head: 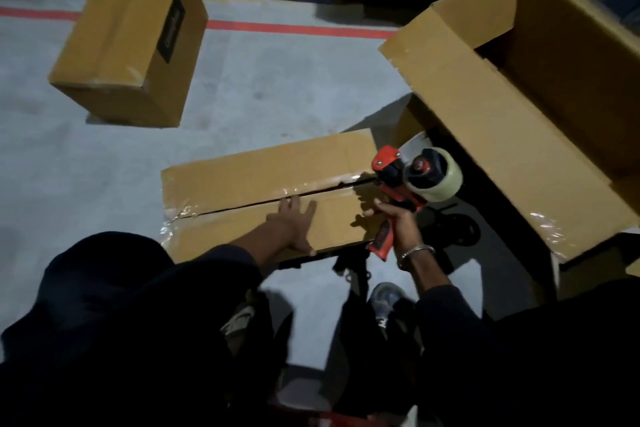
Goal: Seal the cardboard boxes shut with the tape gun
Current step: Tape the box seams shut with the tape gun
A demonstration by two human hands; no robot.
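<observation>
- Pressing flat on the near flap of the closed cardboard box [270, 191], the left hand [294, 224] lay with fingers straight and spread, fingertips just short of the centre seam.
- The right hand [398, 222] was curled round the red handle of the tape gun [408, 184], whose front end met the seam at the box's right end.
- Clear tape already shone along the seam's left part and over the left edge.
- That box sat on the floor [242, 97] before the person's knees.
- An open box [502, 114] stood at the right; a sealed box [128, 42] lay well apart at far left.
</observation>
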